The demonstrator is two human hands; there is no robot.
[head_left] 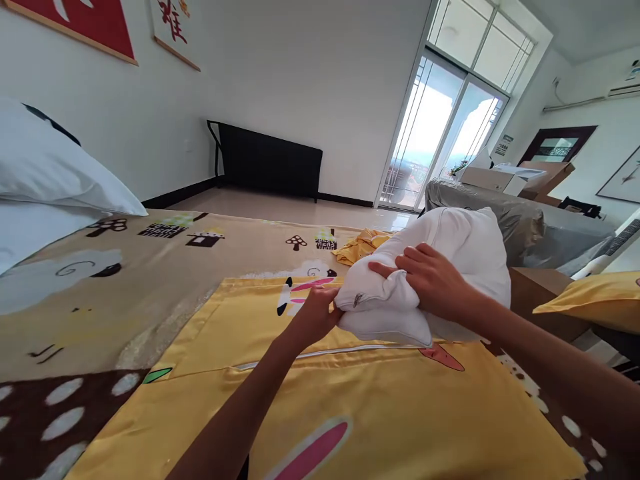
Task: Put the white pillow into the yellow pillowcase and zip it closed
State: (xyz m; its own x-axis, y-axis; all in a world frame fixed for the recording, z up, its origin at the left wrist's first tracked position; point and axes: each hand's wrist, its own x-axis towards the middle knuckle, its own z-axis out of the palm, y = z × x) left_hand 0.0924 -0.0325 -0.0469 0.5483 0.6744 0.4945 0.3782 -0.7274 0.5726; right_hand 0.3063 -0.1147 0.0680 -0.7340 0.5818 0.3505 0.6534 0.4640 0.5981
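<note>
White pillow [465, 253] is held just above the yellow pillowcase [350, 400] on the bed. Right hand [435, 280] clamps bunched fabric on top. Left hand [317, 312] pinches the near corner, fingertips hidden. Small dark tab there, can't make it out. Blanket [150, 287] print lettering is too blurred to read. Wall hanging [173, 23] shows a red Chinese character, cropped by the frame.

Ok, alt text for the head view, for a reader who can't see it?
Both hands grip a white pillow over a yellow pillowcase spread flat on a bed: the left hand pinches its near edge, the right hand clutches its top. A second pillow lies at the bed's far left.
</note>
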